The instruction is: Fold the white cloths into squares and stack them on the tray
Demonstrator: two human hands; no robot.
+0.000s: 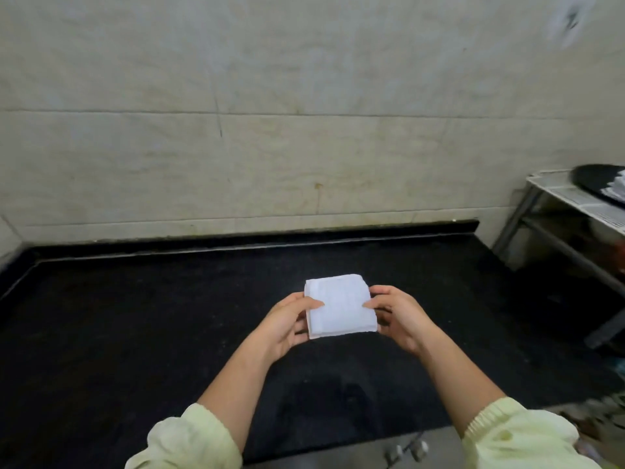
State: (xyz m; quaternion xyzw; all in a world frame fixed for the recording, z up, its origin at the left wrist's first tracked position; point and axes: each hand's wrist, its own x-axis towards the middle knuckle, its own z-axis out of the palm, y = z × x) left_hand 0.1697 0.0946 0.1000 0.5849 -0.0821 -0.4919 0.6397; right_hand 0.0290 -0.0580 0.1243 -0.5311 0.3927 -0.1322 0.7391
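I see both hands out in front, over the black counter (135,316). Btwn them is the folded white cloth (340,306), a thick square w/ many layers, near the mid of the view.

The L hand (287,319) pinches its left edge: the thumb lies on top & the other fingers curl under. The R hand (395,316) does the same on the right edge, thumb on top & fingers tucked below. So both hands have hold of the one cloth, each closed around a side.

The cloth lies flat, top face up to me, & the near edge shows the stacked folds. Since fingers go under it, it looks lifted a bit off the counter, but I can't tell for sure.

The tray (595,182) is dark & sits far off to the right, on a metal table (568,198) by the wall (236,130). The edge of the view cuts it off. A bit of a white stack (619,191) shows on it, blurry, so I can't tell how many pieces. The cloth in the hands is well apart from the tray.

Both arms wear pale yellow-green sleeves (182,438) that end well up the arms. The wall behind the counter has big pale tiles w/ some stains.
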